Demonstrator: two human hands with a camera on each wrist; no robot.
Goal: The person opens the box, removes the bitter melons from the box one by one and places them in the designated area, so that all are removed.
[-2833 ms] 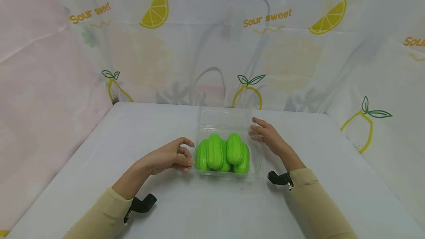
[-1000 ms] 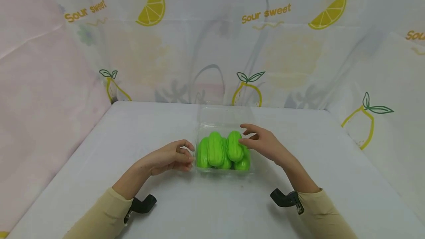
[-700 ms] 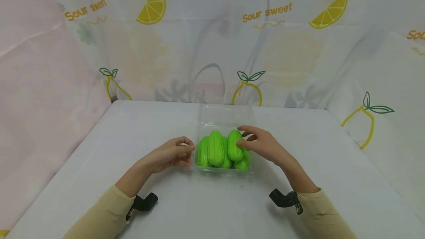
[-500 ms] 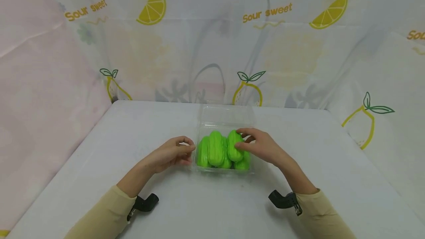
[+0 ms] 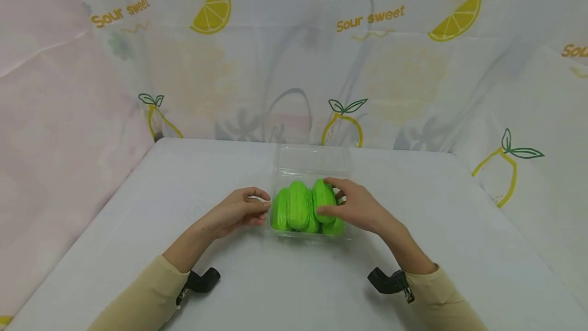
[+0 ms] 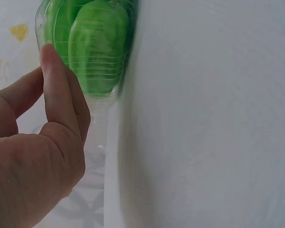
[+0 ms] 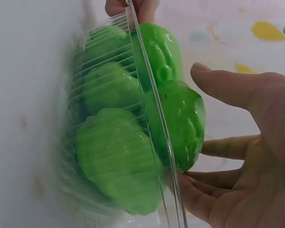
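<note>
A clear plastic clamshell box [image 5: 312, 235] with its lid [image 5: 314, 159] raised at the back holds several glossy green, ribbed, elongated vegetables, such as the one on the upper left [image 5: 298, 206]. My left hand [image 5: 239, 211] pinches the box's left rim between thumb and fingers. My right hand [image 5: 360, 206] reaches over the right side, thumb and fingers curled around the upper right green vegetable [image 5: 323, 197]. In the right wrist view that vegetable [image 7: 180, 123] stands above the rim, with fingers [image 7: 228, 148] along one side and the thumb across from them. The fingers partly cover the vegetables below.
The box stands on a white-covered table [image 5: 294, 290]. Behind it hangs a pale curtain [image 5: 257, 65] with lemon prints and lettering. Black wrist cameras [image 5: 204, 281] sit at both sleeve cuffs.
My right hand has come from the box's right edge leftward onto the upper right vegetable, which now leans slightly left. My left thumb and fingers have closed on the left rim.
</note>
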